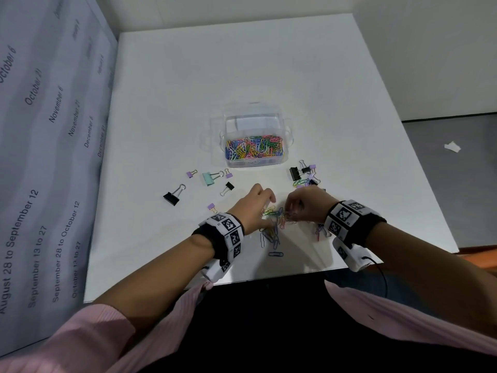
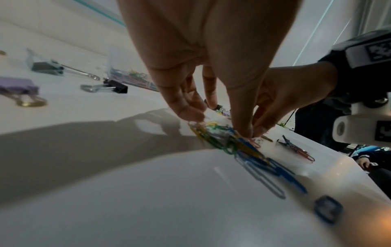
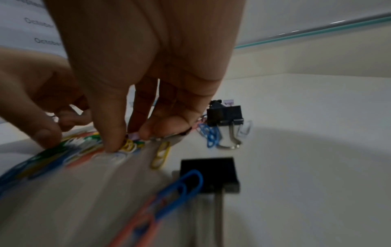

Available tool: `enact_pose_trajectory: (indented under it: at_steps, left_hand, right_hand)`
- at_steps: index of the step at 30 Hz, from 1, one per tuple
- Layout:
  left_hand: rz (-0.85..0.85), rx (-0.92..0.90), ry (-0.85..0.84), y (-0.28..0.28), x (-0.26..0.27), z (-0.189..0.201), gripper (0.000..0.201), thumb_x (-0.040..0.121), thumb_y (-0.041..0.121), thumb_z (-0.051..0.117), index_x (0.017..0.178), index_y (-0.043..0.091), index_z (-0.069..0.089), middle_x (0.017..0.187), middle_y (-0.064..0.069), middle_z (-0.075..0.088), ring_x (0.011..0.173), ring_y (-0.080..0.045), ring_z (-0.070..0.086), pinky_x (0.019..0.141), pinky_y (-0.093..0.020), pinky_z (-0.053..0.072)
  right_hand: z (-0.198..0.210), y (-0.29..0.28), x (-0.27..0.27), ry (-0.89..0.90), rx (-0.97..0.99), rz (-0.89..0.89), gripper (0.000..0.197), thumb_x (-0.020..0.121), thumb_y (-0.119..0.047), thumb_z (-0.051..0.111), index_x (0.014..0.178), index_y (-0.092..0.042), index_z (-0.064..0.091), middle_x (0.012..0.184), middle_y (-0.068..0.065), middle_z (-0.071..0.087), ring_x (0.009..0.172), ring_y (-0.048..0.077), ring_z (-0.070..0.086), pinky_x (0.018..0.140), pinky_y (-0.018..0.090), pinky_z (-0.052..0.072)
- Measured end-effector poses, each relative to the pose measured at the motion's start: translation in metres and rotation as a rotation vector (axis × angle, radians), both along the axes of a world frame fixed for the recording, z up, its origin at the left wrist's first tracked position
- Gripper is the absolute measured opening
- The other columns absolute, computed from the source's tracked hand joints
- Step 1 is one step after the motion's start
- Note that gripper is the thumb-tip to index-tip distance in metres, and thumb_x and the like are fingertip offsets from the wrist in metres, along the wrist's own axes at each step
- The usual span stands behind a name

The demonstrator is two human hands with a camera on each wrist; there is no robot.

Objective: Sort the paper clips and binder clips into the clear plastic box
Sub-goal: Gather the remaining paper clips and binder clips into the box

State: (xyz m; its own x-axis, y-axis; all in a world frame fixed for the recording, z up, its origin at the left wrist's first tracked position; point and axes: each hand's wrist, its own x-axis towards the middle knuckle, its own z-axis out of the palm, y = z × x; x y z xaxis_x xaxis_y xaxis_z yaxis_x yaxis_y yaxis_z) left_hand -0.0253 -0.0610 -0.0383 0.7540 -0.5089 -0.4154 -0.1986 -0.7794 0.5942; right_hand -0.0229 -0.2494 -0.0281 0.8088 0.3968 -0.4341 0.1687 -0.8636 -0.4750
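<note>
A clear plastic box (image 1: pixel 252 164) stands mid-table, its near compartment full of coloured paper clips (image 1: pixel 254 148). In front of it lies a loose pile of paper clips (image 1: pixel 274 215) (image 2: pixel 222 142) (image 3: pixel 80 147). My left hand (image 1: pixel 265 214) (image 2: pixel 217 125) has its curled fingers and thumb down around the pile's left side. From the right, my right hand (image 1: pixel 289 214) (image 3: pixel 131 140) pinches clips between thumb and fingers. Binder clips lie scattered: a black one (image 1: pixel 172 196), a mint one (image 1: pixel 212 177), small purple ones (image 1: pixel 191 173), and a cluster (image 1: pixel 304 173) to the right.
More paper clips (image 1: pixel 270 238) lie toward the table's front edge (image 1: pixel 269 277), and a few (image 1: pixel 320 230) sit under my right wrist. A black binder clip (image 3: pixel 209 173) rests close to my right hand. A printed calendar sheet (image 1: pixel 40 157) forms the left wall.
</note>
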Motion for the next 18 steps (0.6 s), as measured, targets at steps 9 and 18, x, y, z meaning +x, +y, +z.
enact_pose_trajectory:
  at_steps: [9, 18]
  left_hand:
    - [-0.332, 0.05, -0.197, -0.017, -0.009, -0.002, 0.048, 0.083, 0.021, 0.063, 0.129, 0.012, 0.048, 0.128, -0.012, 0.044, 0.112, -0.029, 0.045, 0.091, -0.043, 0.045]
    - [-0.571, 0.213, -0.368, -0.009, -0.018, -0.022, 0.062, 0.083, 0.036, 0.06, 0.139, 0.02, 0.039, 0.15, -0.001, 0.036, 0.135, -0.018, 0.041, 0.107, -0.044, 0.041]
  right_hand:
    - [-0.007, -0.02, 0.006, -0.092, 0.121, -0.146, 0.021, 0.058, -0.012, 0.082, 0.074, -0.01, 0.07, 0.07, 0.008, 0.07, 0.063, 0.016, 0.055, 0.063, 0.022, 0.042]
    - [-0.016, -0.044, 0.012, -0.236, 0.09, -0.236, 0.01, 0.065, 0.002, 0.07, 0.074, -0.004, 0.068, 0.069, 0.003, 0.061, 0.068, 0.025, 0.059, 0.068, 0.023, 0.039]
